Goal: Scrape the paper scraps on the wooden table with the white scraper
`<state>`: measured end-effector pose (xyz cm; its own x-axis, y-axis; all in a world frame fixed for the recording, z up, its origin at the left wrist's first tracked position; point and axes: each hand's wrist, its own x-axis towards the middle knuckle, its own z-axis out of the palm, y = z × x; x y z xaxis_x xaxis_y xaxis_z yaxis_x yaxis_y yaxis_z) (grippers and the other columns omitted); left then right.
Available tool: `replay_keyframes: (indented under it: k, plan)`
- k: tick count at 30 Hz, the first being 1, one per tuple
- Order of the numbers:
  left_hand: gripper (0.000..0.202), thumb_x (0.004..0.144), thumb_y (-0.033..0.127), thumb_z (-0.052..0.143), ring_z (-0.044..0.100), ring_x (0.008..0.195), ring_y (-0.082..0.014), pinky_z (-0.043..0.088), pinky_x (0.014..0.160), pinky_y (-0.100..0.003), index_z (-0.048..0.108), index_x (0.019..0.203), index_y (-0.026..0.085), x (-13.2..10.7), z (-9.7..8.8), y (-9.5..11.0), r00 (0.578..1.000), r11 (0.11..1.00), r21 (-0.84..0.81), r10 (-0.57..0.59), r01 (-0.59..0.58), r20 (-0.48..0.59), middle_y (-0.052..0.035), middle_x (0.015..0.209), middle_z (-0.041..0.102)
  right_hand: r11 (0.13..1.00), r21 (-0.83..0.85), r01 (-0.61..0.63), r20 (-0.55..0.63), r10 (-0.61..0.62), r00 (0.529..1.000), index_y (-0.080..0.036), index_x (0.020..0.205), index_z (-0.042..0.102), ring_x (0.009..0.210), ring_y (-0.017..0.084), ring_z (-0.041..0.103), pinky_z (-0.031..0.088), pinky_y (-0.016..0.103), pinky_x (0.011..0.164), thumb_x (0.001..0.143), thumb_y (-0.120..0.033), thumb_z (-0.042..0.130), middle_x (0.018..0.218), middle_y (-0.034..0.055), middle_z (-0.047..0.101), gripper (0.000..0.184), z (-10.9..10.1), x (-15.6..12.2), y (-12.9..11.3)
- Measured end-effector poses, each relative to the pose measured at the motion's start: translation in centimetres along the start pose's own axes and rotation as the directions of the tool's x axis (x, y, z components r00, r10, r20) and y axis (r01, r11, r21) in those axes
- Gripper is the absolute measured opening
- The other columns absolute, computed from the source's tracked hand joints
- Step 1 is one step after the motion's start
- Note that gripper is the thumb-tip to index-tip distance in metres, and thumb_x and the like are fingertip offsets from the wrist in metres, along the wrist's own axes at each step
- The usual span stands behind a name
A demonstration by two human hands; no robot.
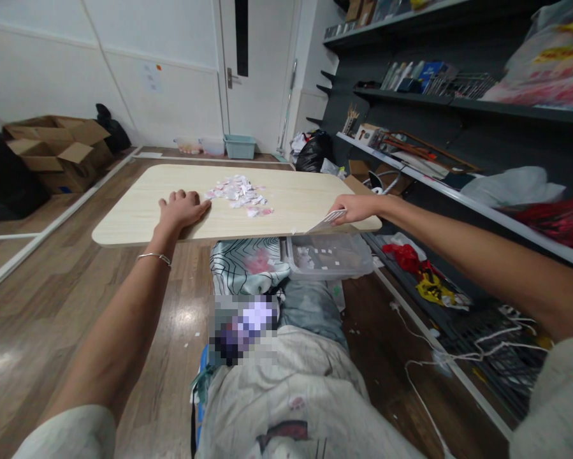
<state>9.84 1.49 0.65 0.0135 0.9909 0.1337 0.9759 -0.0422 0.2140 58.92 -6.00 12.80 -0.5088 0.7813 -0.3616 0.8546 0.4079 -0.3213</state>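
My left hand (181, 208) rests on the light wooden tabletop (137, 217), fingers curled with knuckles down, close to a heap of small white and pink paper scraps (241, 191). A silver bangle sits on that wrist. My right hand (355, 208) is at the table's right front edge, pinching a thin white card or sheet (325, 222) that juts over the edge. Just below it, under the table edge, stands a clear plastic box (327, 255) with a few paper bits inside.
Dark shelves (458, 108) with cluttered goods run along the right, with cables and bags on the floor. Cardboard boxes (59, 150) stand at the far left. A white door, a teal bin (239, 146) and black bags are behind the table. Patterned cloth lies on my lap.
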Motion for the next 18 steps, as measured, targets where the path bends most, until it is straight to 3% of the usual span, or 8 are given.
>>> replay_keyframes:
  k: [9, 14, 18]
  plan:
    - [0.073, 0.116, 0.061, 0.034, 0.054, 0.160, -0.0513, 0.039, 0.132, -0.074, 0.075, 0.151, 0.011, -0.2, -0.4, -0.1, 0.999, 1.000, 0.002, 0.022, -0.022, 0.036, -0.0368, 0.172, 0.064, 0.996, 0.078, -0.047, -0.124, 0.056, 0.991, -0.018, 0.105, 0.100, 0.090, 0.025, 0.075, 0.055, 0.033, 0.084, 0.067, -0.074, 0.096, 0.101, 0.0073, 0.093, 0.068, -0.4, 1.2, -0.8]
    - [0.076, 0.115, 0.061, 0.034, 0.054, 0.161, -0.0516, 0.038, 0.133, -0.073, 0.073, 0.156, 0.010, -0.2, -0.3, -0.1, 0.999, 1.000, -0.006, 0.027, -0.027, 0.031, -0.0368, 0.173, 0.062, 0.993, 0.113, 0.025, -0.070, -0.017, 0.997, -0.016, 0.108, 0.100, 0.092, 0.026, 0.075, 0.056, 0.033, 0.087, 0.065, -0.078, 0.097, 0.106, 0.0096, 0.094, 0.076, -0.9, 3.5, -2.3]
    - [0.079, 0.112, 0.065, 0.035, 0.052, 0.165, -0.0522, 0.039, 0.135, -0.071, 0.075, 0.159, 0.015, 0.1, -0.2, -0.2, 0.999, 1.000, -0.008, -0.003, 0.003, 0.039, -0.0326, 0.173, 0.063, 0.997, 0.070, 0.044, -0.024, -0.042, 0.999, -0.016, 0.102, 0.099, 0.090, 0.026, 0.074, 0.054, 0.033, 0.087, 0.070, -0.076, 0.094, 0.091, 0.0057, 0.089, 0.068, -0.7, 3.7, -2.7]
